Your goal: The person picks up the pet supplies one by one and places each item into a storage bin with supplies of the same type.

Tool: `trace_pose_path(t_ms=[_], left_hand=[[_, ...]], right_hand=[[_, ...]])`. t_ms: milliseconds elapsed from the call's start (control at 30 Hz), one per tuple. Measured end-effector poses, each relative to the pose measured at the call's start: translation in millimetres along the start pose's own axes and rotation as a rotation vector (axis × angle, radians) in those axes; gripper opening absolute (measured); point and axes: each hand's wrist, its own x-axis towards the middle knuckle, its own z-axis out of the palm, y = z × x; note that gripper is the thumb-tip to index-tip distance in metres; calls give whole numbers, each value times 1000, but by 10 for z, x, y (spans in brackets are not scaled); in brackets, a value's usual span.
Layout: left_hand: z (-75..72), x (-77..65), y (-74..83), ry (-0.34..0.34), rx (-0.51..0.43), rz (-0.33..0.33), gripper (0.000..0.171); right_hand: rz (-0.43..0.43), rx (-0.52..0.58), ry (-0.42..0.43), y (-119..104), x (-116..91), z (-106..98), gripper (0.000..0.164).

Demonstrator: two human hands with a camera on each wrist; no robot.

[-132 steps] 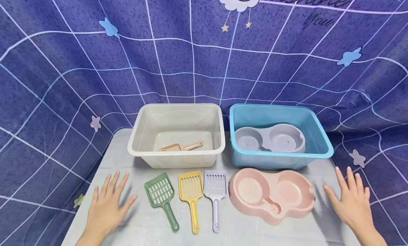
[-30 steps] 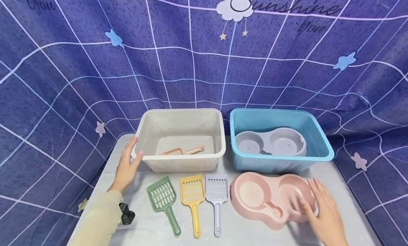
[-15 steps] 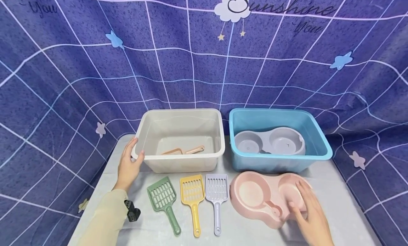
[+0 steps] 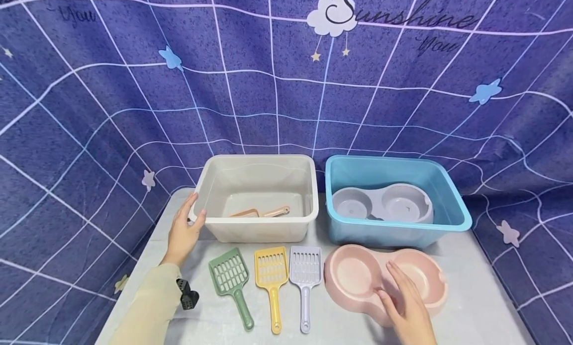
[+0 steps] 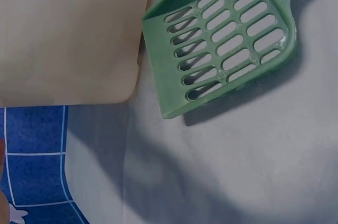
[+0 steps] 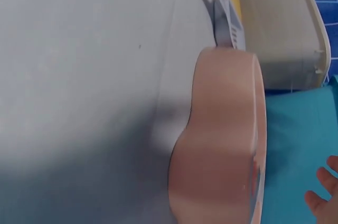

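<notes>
My left hand (image 4: 181, 235) rests at the front left corner of a beige litter box (image 4: 259, 230), fingers along its side and thumb at its rim. Inside lies a peach scoop (image 4: 275, 212), partly hidden by the front wall. My right hand (image 4: 409, 302), fingers extended, is over the middle of a pink double pet bowl (image 4: 351, 270); whether it touches is unclear. In the right wrist view the pink bowl's side (image 6: 222, 129) shows, with fingertips (image 6: 327, 182) at the right edge. Nothing is held in that hand.
Between the hands lie green (image 4: 230, 273), yellow (image 4: 271, 268) and lavender (image 4: 305, 265) litter scoops, handles toward me. Behind the pink bowl stands a blue litter box (image 4: 380, 235) holding a grey double bowl (image 4: 405, 203). A purple curtain (image 4: 286, 96) hangs behind.
My left hand has moved from the table to the beige box's corner and stayed there. My right hand has swept left from beside the pink bowl to over its middle.
</notes>
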Motion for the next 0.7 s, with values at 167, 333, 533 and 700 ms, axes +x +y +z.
trace_pose_path(t_ms=[167,333,533,700], left_hand=[[-10,-14,-11,-2,14,-4,58],[-15,-27,-28,8,8,-20,58],[-41,-2,-19,46,11,-64,57],[-26,16,-11,56,2,-40,56]], right_hand=[[39,55,17,-135,-16,130,65],[202,101,-35,-292,-33,259,56],[221,120,-62,-397,-3,389,55],[121,205,-31,-423,34,473,60]])
